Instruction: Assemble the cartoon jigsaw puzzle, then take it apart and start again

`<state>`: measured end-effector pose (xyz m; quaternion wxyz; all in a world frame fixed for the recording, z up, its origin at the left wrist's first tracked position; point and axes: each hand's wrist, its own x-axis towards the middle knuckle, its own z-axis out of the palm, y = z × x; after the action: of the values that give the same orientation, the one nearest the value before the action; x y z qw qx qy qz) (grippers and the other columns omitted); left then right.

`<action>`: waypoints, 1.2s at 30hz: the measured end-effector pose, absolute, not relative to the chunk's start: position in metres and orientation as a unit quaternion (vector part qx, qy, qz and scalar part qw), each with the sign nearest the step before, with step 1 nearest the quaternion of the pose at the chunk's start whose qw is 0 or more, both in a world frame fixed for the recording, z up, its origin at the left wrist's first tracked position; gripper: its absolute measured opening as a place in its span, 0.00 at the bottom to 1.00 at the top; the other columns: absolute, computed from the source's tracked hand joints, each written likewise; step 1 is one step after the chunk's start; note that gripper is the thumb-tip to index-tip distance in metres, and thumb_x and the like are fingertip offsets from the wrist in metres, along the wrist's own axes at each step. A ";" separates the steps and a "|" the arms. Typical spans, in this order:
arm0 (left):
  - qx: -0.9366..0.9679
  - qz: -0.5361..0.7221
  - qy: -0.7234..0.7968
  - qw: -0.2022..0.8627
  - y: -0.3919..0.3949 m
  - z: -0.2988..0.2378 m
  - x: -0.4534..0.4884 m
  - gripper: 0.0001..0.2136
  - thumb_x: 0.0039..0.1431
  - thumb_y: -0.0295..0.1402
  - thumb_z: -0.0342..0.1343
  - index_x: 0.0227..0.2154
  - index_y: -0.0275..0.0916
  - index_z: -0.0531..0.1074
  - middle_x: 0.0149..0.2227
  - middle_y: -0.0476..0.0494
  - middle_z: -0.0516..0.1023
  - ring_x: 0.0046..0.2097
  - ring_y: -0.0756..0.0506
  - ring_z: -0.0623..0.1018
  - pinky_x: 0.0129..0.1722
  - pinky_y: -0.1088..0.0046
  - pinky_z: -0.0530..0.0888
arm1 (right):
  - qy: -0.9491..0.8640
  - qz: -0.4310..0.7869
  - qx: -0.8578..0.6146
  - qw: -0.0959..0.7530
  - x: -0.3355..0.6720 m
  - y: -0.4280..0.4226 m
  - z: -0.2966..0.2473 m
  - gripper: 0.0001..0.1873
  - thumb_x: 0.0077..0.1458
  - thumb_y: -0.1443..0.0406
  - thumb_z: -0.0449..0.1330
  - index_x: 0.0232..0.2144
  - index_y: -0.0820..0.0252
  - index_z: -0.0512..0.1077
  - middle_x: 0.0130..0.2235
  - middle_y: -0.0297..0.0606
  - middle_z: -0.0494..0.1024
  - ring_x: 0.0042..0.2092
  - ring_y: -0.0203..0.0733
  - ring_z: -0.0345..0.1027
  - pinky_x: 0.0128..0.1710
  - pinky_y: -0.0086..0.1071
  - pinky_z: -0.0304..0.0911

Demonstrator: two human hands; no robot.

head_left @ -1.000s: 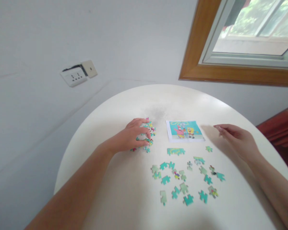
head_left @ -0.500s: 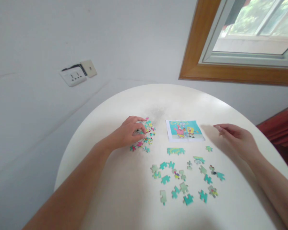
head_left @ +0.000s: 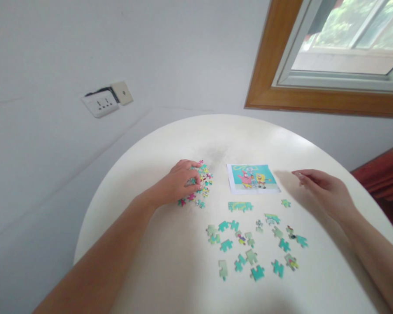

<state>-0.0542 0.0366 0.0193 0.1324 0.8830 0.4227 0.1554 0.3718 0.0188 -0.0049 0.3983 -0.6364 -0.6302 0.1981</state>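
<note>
Left hand (head_left: 177, 185) has slid onto the puzzle pile (head_left: 201, 185) (fingers curled); right hand (head_left: 324, 189) rests loose.

Two bare forearms, no sleeves, watch or bracelet showing anywhere along their visible length. Left hand (head_left: 180, 185) and right hand (head_left: 324, 192) both uncovered: no gloves, no rings to be made out. Short nails on the right hand; any polish too blurred to tell.

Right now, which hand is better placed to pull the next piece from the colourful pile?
Left. The left hand already rests on the colourful pile; the right hand lies beyond the reference picture, touching no pieces.
</note>
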 end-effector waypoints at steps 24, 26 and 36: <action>0.753 0.206 0.620 -0.078 0.058 0.013 -0.111 0.13 0.56 0.30 0.49 0.38 0.43 0.77 0.42 0.41 0.74 0.49 0.38 0.71 0.55 0.55 0.64 | -0.635 0.195 -0.632 0.399 0.373 0.019 -0.006 0.23 0.53 0.47 0.60 0.40 0.57 0.78 0.38 0.41 0.80 0.37 0.45 0.70 0.38 0.36 0.62; 0.736 0.208 0.640 -0.069 0.058 0.013 -0.113 0.13 0.56 0.30 0.49 0.38 0.44 0.78 0.42 0.41 0.74 0.50 0.37 0.71 0.55 0.55 0.65 | -0.635 0.194 -0.630 0.403 0.374 0.019 -0.006 0.23 0.53 0.47 0.61 0.39 0.58 0.78 0.38 0.41 0.80 0.37 0.45 0.70 0.38 0.35 0.62; 0.757 0.132 0.629 0.118 0.050 0.029 -0.117 0.16 0.56 0.48 0.52 0.34 0.40 0.74 0.34 0.44 0.77 0.35 0.44 0.76 0.36 0.70 0.71 | -0.617 0.202 -0.645 0.403 0.369 0.017 -0.002 0.25 0.50 0.45 0.61 0.39 0.58 0.78 0.40 0.43 0.80 0.39 0.47 0.71 0.39 0.37 0.63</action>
<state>-0.1174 0.0504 0.0291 0.1184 0.7573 0.6286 0.1319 0.3687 0.0171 -0.0020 0.4028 -0.6452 -0.6170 0.2019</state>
